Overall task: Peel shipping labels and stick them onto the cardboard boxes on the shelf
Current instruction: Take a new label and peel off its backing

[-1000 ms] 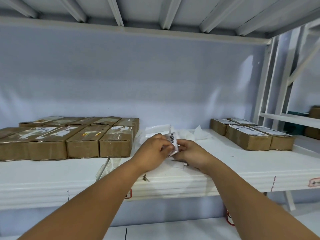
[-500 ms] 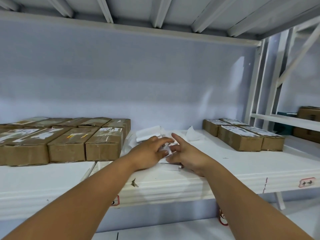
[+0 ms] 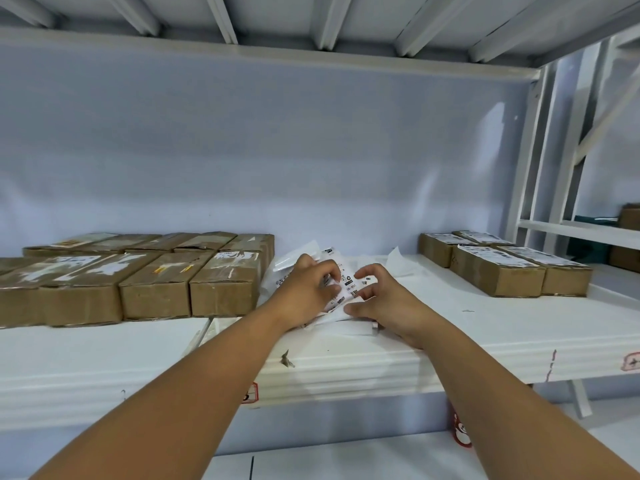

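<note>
Left hand [image 3: 304, 289] and right hand [image 3: 384, 299] pinch one label [image 3: 349, 284], mid-frame, unpeeled. Right-frame boxes [image 3: 495, 271] labelled; left-frame boxes [image 3: 156, 292] look undone.

Both hands pinched one label over the shelf.
The left hand [image 3: 304, 289] and right hand [image 3: 388, 299] gripped a shipping label [image 3: 348, 284] between box groups.

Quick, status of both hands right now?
Left hand: closed, fingers pinching the shipping label.
Right hand: closed, thumb and fingers pinching the same label from the other side.
</note>
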A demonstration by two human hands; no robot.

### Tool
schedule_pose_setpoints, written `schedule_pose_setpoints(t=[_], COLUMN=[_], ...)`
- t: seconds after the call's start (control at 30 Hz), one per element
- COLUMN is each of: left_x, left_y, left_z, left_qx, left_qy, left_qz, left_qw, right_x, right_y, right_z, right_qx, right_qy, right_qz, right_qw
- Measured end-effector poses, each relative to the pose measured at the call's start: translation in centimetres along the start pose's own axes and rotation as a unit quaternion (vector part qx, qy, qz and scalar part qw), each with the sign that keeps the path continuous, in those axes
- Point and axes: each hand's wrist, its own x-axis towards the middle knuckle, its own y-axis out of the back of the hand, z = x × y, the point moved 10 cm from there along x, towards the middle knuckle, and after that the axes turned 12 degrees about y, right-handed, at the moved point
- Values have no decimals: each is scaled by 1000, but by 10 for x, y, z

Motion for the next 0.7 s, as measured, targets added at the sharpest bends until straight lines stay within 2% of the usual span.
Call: schedule_pose_setpoints(t=[0.1,0.27,0.37,0.43,0.6,0.7], left_x=[0,2,8,9,10,12], left_y=[5,5,15,17,23,20], left_z=[-2,2,-9,-16,-18,-24], left_qx=[-30,-19,-16,-21,-104,-81], left_qy=[-9,-34,-8,19,42,70], left_qz=[15,15,46,39,47,44], left_qw=[999,999,999,999,993,993], right_x=[2,2,0,0,-1,-1], right_y=[2,4,2,1,-6,-10], right_z=[3,2,1,-1,-7,-8], right_qx=[-12,-37,-59,-65,-50,-61], right_qy=[5,11,7,10,27,40], right_qz=[16,17,7,1,-30,-59], right_qw=[1000,999,998,998,998,996])
